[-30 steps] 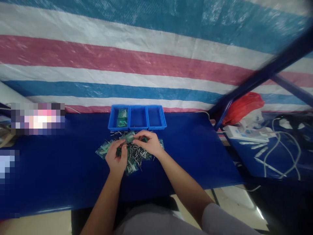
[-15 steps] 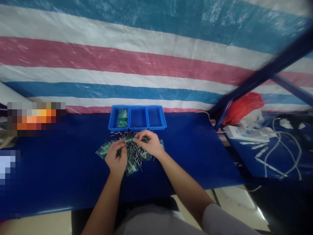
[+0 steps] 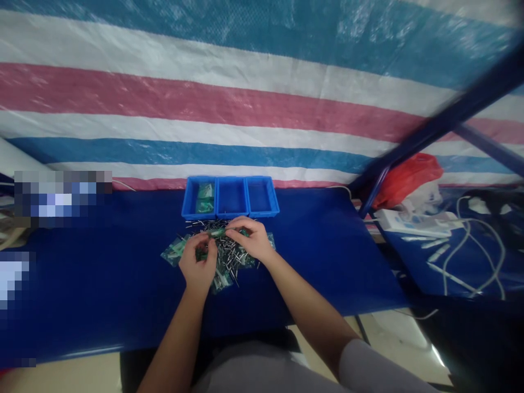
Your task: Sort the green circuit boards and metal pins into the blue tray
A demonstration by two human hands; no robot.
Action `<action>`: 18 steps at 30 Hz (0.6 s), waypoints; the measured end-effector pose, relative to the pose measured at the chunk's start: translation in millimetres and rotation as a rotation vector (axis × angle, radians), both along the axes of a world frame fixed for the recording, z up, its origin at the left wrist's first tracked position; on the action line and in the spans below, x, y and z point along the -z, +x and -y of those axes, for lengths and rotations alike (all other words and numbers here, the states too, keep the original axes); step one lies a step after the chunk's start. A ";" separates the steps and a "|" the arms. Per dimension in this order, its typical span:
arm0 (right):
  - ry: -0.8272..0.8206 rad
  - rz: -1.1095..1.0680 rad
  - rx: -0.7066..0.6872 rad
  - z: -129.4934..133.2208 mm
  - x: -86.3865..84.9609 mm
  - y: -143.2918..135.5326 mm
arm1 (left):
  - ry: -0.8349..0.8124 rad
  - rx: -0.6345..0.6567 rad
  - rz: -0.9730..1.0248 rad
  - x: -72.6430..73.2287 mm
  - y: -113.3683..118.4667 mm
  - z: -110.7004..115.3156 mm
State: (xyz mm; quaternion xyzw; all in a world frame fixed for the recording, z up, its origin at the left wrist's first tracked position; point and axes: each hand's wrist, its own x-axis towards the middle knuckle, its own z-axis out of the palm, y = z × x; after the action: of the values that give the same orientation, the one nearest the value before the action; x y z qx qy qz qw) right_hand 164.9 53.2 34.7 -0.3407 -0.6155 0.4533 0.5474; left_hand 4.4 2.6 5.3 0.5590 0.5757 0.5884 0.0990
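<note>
Packet (image 3: 217, 233) pinched by left fingers (image 3: 201, 237), right fingers (image 3: 239, 222), contents blurred (rods (image 3: 232, 255) beneath partly hidden)

A small, see-through green bag (image 3: 218, 232) looks thin and lies sideways between the fingertips of the left hand (image 3: 198, 257) and right hand (image 3: 250, 238). Shiny metal sticks (image 3: 231, 255) lie in a messy pile below both hands.

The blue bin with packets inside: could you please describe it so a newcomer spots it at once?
On the blue table, before the striped sheet, stands a row of three blue bins. The left-end bin is the only one holding green packets.
</note>
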 end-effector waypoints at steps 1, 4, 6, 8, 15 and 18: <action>0.019 0.015 0.000 -0.2 -0.3 0.4 | 0.005 0.002 0.033 -1.1 0.6 -0.1; 0.038 0.099 0.019 0.0 -0.6 1.9 | 0.028 -0.013 0.000 -4.3 -0.3 -0.5; 0.037 0.148 0.039 0.7 -0.3 2.6 | 0.025 -0.028 -0.071 -5.2 -2.0 -0.4; 0.031 0.154 0.035 1.7 0.0 2.7 | 0.014 -0.024 -0.099 -4.2 -3.3 0.2; 0.045 0.092 -0.015 4.1 -2.8 0.3 | -0.036 0.029 -0.008 8.7 -6.6 4.3; 0.099 0.109 -0.022 4.2 -4.7 1.1 | 0.010 0.045 0.022 10.8 -7.3 4.7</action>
State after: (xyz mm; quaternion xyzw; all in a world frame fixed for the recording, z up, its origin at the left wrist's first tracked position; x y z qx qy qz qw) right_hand 166.1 49.0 39.4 -0.3305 -0.6698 0.4092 0.5242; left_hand -2.9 -2.1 -5.5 0.5657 0.5589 0.5952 0.1156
